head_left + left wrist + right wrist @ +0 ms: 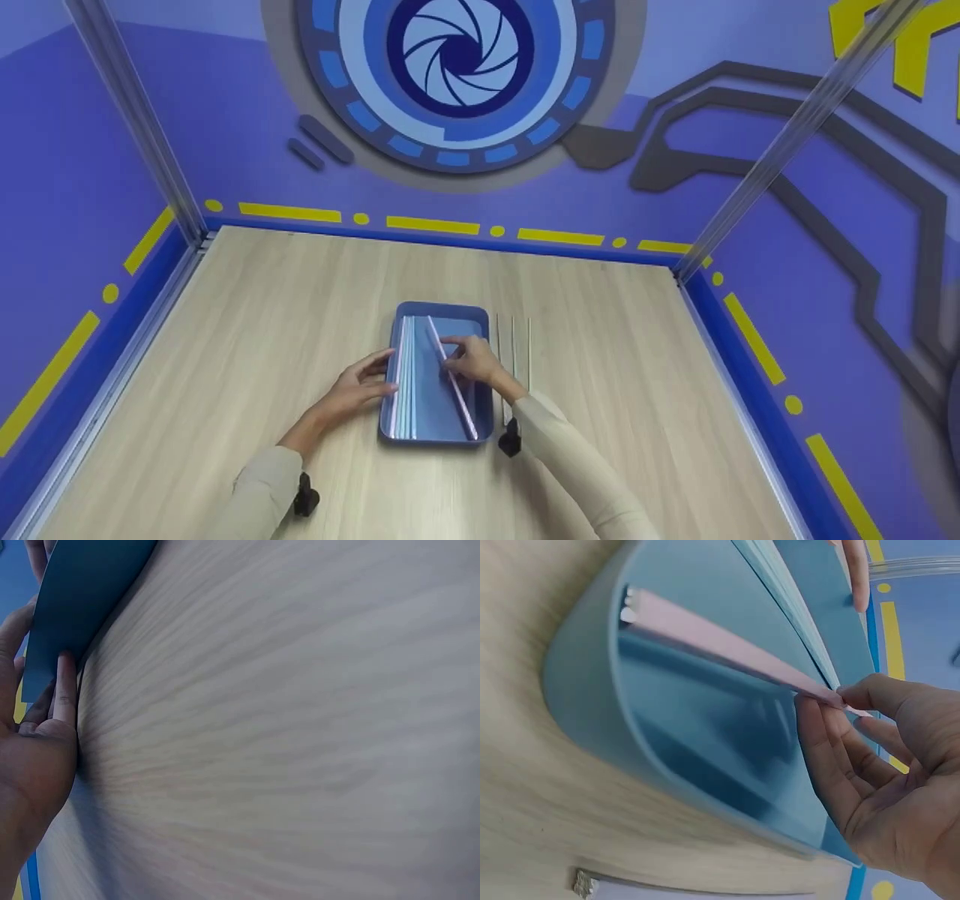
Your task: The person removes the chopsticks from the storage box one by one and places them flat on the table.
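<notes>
A shallow blue tray (436, 442) with rounded corners contains several long thin sticks (406, 375), pale blue and pinkish, along its left side. My right hand (474, 361) reaches over its right rim and pinches a long pink stick (720, 645) between thumb and fingers. That stick slants across the tray, its silvery end near the front wall in the right wrist view. My left hand (349, 394) holds the tray's left wall. In the left wrist view one straight finger (66, 690) lies against the outer wall, and another digit passes over the rim, its tip hidden.
Several more thin sticks (514, 337) lie side by side on the wooden table (315, 277), right of the tray and partly under the right forearm. A black wrist mount (510, 439) hangs from the right sleeve. Blue walls with yellow dashes enclose the table.
</notes>
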### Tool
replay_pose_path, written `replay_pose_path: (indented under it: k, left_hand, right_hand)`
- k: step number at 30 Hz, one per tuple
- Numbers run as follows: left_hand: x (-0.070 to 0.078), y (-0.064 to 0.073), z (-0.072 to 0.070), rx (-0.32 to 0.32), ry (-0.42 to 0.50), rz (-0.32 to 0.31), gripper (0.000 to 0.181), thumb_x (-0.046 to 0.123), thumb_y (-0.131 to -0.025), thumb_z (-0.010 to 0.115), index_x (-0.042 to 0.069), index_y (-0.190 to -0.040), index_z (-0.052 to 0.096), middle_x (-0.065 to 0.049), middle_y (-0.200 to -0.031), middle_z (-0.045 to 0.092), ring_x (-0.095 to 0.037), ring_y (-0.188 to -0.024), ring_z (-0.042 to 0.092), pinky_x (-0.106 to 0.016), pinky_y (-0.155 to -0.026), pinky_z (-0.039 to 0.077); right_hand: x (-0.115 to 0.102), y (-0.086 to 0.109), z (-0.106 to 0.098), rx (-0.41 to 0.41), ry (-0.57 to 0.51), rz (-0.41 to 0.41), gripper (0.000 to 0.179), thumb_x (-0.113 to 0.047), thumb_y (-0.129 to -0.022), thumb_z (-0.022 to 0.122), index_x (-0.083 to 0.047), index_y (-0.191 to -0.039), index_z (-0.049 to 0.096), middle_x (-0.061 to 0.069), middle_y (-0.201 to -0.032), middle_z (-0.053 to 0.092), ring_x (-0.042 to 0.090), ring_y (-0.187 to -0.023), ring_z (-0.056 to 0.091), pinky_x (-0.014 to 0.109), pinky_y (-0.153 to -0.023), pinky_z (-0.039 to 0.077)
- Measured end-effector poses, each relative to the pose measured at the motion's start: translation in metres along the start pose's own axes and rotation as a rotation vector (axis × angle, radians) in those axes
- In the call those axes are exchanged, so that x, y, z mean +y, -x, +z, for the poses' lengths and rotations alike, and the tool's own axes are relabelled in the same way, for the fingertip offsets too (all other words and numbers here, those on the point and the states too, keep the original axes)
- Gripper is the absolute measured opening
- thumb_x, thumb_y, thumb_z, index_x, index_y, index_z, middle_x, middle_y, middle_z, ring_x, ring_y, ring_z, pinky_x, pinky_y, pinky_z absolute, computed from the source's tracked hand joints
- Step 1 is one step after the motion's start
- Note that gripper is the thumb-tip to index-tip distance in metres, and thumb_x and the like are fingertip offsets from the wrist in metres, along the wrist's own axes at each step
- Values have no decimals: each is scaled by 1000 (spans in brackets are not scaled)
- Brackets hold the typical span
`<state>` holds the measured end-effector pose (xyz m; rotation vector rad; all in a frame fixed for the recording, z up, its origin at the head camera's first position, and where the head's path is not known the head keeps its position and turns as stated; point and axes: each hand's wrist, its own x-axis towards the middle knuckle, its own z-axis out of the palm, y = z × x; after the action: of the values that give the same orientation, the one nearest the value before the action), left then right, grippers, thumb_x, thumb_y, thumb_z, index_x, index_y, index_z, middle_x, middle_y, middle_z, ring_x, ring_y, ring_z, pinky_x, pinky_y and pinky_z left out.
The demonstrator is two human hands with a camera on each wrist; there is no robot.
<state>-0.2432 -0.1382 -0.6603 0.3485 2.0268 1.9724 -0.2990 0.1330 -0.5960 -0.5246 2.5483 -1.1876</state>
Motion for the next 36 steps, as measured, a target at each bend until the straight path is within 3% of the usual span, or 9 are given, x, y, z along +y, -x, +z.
replay_pose_path:
  k: [5,12,18,23,28,36]
  left_hand:
    - [2,0,0,6,0,8,77,11,-93,75,5,-158,34,-29,-150,45,-43,-138,47,-20,-99,52]
    - [2,-1,1,20,-19,-18,78,14,-92,76,7,-158,35,-26,-152,45,-42,-138,47,-19,-99,52]
    - [1,0,2,4,-19,-15,77,13,-94,75,7,-159,34,-27,-152,44,-43,-138,47,-22,-101,52]
    - [3,1,2,13,-19,-24,76,12,-94,74,8,-159,35,-26,-152,44,-42,-138,48,-21,-99,53]
    - [2,1,2,-11,21,10,75,8,-95,72,4,-159,33,-31,-150,43,-45,-137,46,-20,-97,53]
    - [0,2,2,-10,32,14,77,8,-94,73,3,-158,33,-33,-149,43,-46,-136,47,-20,-96,54]
  right_hand:
    - [1,1,-6,6,-29,-15,50,5,-88,66,6,-138,59,24,-87,76,37,-68,74,37,-56,63]
    - [3,2,-11,16,-61,4,50,5,-89,67,6,-139,58,23,-87,75,17,-60,69,31,-53,61]
    - [6,6,-14,40,-102,16,50,7,-89,66,8,-138,58,24,-85,75,9,-59,63,29,-53,61]
    - [6,7,-15,35,-199,87,51,3,-92,67,3,-142,56,21,-89,74,10,-65,66,33,-58,63]
    - [7,10,-17,31,-324,155,54,-2,-94,70,-1,-146,54,25,-99,74,17,-77,73,39,-65,65]
    - [15,8,-20,48,-427,161,55,-4,-94,71,-3,-147,53,25,-103,74,17,-82,71,47,-73,65]
